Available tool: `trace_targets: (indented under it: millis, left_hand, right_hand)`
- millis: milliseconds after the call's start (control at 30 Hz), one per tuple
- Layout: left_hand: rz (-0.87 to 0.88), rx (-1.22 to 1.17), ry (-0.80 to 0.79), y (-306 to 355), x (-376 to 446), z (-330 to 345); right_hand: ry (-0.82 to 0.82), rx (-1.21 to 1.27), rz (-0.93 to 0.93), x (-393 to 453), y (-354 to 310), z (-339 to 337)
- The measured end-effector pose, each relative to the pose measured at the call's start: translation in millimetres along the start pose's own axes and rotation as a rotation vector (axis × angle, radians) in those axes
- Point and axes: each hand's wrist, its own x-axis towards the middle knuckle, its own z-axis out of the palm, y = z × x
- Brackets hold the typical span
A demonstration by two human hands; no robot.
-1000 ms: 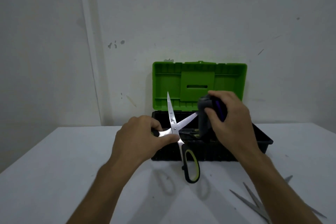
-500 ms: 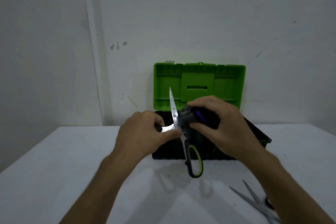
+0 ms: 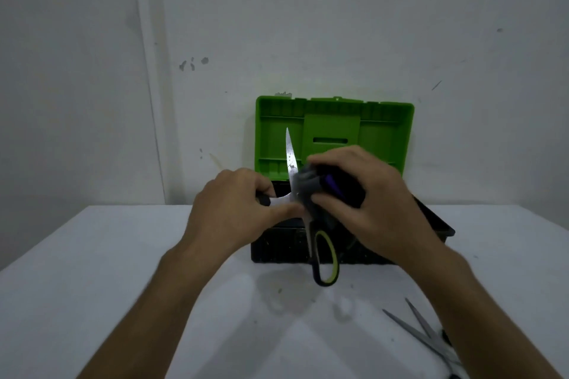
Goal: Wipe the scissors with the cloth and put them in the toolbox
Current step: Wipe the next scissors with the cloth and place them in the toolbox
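My left hand (image 3: 237, 209) grips one black handle of a pair of open scissors (image 3: 291, 160), held above the table in front of the toolbox. One blade points up; the other black and yellow-green handle (image 3: 326, 258) hangs down. My right hand (image 3: 366, 200) holds a bunched grey and purple cloth (image 3: 311, 186) pressed against the scissors near the pivot, hiding the second blade. The toolbox (image 3: 271, 249) has a black base and a raised green lid (image 3: 335, 129) leaning at the wall.
A second pair of scissors (image 3: 425, 332) lies open on the white table (image 3: 92, 271) at the lower right, partly hidden by my right forearm. A grey wall stands close behind the toolbox.
My right hand with the cloth moved left from the tip of the right blade to the pivot, covering that blade. The left hand keeps its grip on the handle.
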Motion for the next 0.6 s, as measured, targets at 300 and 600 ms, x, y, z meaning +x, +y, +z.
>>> trace_targets:
  millis: [300, 600]
  left_hand:
    - [-0.054, 0.005, -0.011, -6.2, 1.5, -2.0]
    - [0.016, 0.131, -0.009, 10.7, -6.8, 14.2]
  right_hand:
    - [0.086, -0.063, 0.110, 0.9, 22.9, -24.4]
    - [0.088, -0.088, 0.253, -4.9, 35.2, -13.1]
